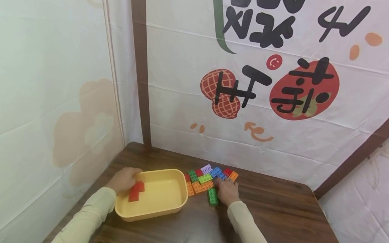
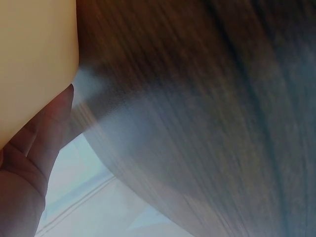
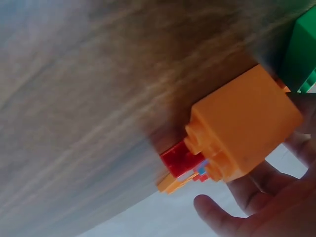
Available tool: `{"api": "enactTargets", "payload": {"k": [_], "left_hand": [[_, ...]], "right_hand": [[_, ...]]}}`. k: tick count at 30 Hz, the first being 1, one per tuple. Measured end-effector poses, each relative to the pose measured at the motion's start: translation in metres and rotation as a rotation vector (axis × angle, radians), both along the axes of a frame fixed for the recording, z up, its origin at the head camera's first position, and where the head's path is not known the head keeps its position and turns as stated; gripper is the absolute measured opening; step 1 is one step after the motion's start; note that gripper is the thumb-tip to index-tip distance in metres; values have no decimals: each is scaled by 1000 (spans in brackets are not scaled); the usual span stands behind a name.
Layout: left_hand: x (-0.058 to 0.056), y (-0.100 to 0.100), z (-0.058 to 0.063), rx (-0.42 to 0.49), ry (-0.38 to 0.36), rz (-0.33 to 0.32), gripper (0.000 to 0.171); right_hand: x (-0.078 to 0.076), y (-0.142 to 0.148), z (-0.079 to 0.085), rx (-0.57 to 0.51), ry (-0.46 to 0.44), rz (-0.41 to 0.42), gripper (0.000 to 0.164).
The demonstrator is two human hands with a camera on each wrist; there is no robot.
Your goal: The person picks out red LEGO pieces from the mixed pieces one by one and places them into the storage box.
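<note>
At the tray's back left corner, my left hand grips the rim of a yellow plastic tray. Its fingers lie along the tray's outer wall in the left wrist view. Inside the tray, by that hand, are red toy bricks. My right hand is at the right end of a cluster of colourful toy bricks. In the right wrist view it pinches an orange brick, which the hand hides in the head view. Left of the right hand lies a green brick.
Between tray and right hand sit lime, dark green, blue and lilac bricks, with orange ones in front. Red and orange bricks lie just beyond the right hand. Printed cloth walls border the brown wooden table.
</note>
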State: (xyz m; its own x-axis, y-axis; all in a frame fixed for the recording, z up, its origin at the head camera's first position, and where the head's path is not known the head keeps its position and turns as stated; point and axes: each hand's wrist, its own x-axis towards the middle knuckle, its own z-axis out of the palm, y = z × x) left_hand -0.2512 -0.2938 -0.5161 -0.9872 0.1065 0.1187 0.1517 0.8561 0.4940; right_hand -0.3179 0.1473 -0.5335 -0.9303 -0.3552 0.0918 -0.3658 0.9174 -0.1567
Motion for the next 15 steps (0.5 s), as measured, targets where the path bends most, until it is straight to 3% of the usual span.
{"api": "enactTargets", "payload": {"k": [8, 15], "left_hand": [[-2, -2, 2, -4, -8, -6, 39], [-2, 0, 0, -7, -4, -7, 38]], "right_hand": [[4, 13, 8, -159, 24, 47, 30], [5, 27, 8, -382, -51, -14, 28]]}}
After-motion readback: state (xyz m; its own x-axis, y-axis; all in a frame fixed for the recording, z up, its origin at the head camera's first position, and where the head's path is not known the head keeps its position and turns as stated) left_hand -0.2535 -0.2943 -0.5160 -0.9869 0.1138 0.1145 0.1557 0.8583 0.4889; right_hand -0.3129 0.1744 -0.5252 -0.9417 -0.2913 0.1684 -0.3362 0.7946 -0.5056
